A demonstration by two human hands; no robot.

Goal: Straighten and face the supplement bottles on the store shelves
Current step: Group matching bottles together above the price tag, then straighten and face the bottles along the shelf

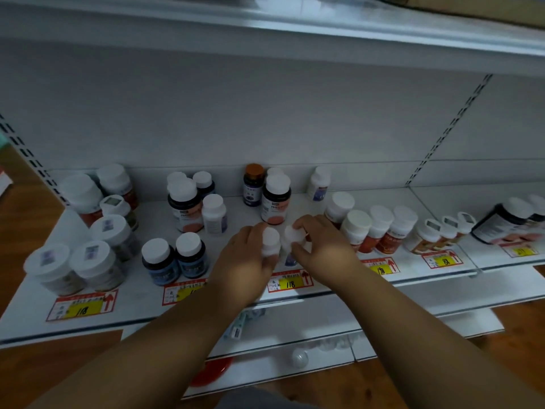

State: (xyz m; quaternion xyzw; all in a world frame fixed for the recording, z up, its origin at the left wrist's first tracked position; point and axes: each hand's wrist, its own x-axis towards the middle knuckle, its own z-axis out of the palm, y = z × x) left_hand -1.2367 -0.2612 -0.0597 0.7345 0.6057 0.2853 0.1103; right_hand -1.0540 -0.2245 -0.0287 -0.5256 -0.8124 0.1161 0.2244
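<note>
Two small white bottles stand side by side near the front edge of the white shelf (141,302). My left hand (246,261) grips the left white bottle (270,242) around its body. My right hand (323,249) curls round the right white bottle (293,235), whose lower part with a blue label is mostly hidden by my fingers. Just behind them stands a dark bottle with a white cap and orange label (275,202). An orange-capped dark bottle (253,184) sits at the back.
Clear jars with white lids (97,261) crowd the left end, two blue-labelled dark bottles (174,259) stand left of my hands, and a row of red-labelled bottles (380,231) runs right. Yellow price tags (290,283) line the shelf front. Lower shelves hold more goods.
</note>
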